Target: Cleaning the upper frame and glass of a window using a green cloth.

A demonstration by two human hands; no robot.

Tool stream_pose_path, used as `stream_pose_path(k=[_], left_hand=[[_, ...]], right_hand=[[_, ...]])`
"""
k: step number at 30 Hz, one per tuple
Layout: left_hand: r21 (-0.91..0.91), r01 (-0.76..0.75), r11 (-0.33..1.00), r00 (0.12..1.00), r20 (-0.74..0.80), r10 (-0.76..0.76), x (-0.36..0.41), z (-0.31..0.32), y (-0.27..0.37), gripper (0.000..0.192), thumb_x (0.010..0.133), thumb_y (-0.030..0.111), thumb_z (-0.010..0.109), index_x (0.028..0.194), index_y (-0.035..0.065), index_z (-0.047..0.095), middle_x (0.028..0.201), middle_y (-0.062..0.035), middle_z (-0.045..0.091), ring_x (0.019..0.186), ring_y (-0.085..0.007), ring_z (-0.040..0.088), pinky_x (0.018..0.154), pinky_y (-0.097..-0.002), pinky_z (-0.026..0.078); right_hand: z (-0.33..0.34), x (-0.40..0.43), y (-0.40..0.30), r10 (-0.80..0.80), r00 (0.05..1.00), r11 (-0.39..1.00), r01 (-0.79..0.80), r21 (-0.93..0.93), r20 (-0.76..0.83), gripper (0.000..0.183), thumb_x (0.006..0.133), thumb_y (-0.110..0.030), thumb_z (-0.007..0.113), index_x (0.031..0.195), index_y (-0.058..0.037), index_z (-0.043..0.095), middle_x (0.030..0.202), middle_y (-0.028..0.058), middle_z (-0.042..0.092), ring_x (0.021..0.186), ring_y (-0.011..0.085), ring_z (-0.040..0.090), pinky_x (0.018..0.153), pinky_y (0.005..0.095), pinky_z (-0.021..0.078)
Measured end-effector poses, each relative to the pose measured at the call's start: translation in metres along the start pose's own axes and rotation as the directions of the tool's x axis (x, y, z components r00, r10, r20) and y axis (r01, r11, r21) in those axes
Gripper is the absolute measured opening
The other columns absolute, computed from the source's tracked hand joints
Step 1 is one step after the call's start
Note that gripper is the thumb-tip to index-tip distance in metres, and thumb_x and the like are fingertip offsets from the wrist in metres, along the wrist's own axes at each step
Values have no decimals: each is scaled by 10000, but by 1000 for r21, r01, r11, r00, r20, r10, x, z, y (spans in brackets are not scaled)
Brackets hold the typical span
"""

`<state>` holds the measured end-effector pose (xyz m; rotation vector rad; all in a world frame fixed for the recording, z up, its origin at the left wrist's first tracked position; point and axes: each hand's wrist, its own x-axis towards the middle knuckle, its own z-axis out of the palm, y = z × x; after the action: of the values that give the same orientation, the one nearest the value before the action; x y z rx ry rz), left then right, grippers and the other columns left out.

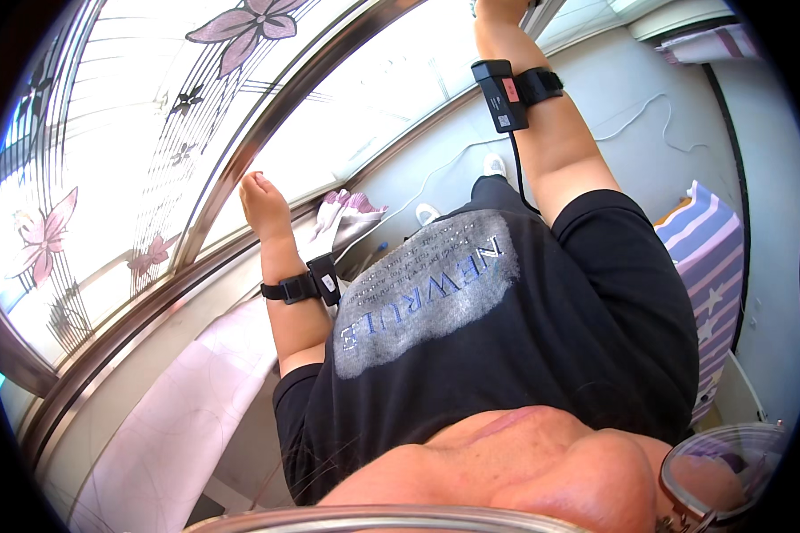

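Note:
My left hand [263, 203] is raised with curled fingers close to a brown metal frame [220, 176] of a glass sliding door. Whether it touches the frame or holds anything cannot be made out. The glass panel [127, 126] bears pink and black flowers with thin dark lines. At the top edge, my right hand [503, 12] is partly cut off beside another metal edge [541, 16], its fingers out of view. A black strapped device [323, 280] sits on my left forearm, and a larger one [501, 96] with a cable on my right.
A white cord [433, 174] runs across the pale floor [613, 100]. Bunched pink-and-white cloth [350, 210] lies by the door track. Pale pink fabric [193, 373] spreads at left. Striped, star-patterned fabric [703, 266] covers something at right.

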<state>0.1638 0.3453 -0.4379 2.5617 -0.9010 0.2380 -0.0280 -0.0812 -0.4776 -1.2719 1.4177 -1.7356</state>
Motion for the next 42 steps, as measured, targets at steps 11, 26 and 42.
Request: stream_pose_path(k=[11,26,42], left_hand=[[-9,-33,999,999,-13,33,3,6,7,196,964,202,389,970,40,498,987,-165,573,924,-341,560,793,-426,447],[-49,-125,991,992,4,125,4,3,10,145,923,131,464,1014,44,535,1013,-156,601,956,-328,576,815,-409,462],[-48,-128,991,989,68,131,-4,-8,6,143,894,144,527,991,63,593,1050,-121,595,1003,-300,571,861,-381,458]], right_hand=[[-2,3,-34,-283,958,959,283,-5,-34,241,846,-48,536,1085,-33,510,893,136,577,871,261,562,766,360,446],[-8,-71,-73,-386,922,920,382,-85,-31,274,783,52,465,1056,31,476,1032,236,455,992,392,431,884,465,351],[-23,-95,-64,-135,951,988,108,108,280,294,768,-10,598,993,-4,409,937,173,431,864,305,503,713,397,460]])
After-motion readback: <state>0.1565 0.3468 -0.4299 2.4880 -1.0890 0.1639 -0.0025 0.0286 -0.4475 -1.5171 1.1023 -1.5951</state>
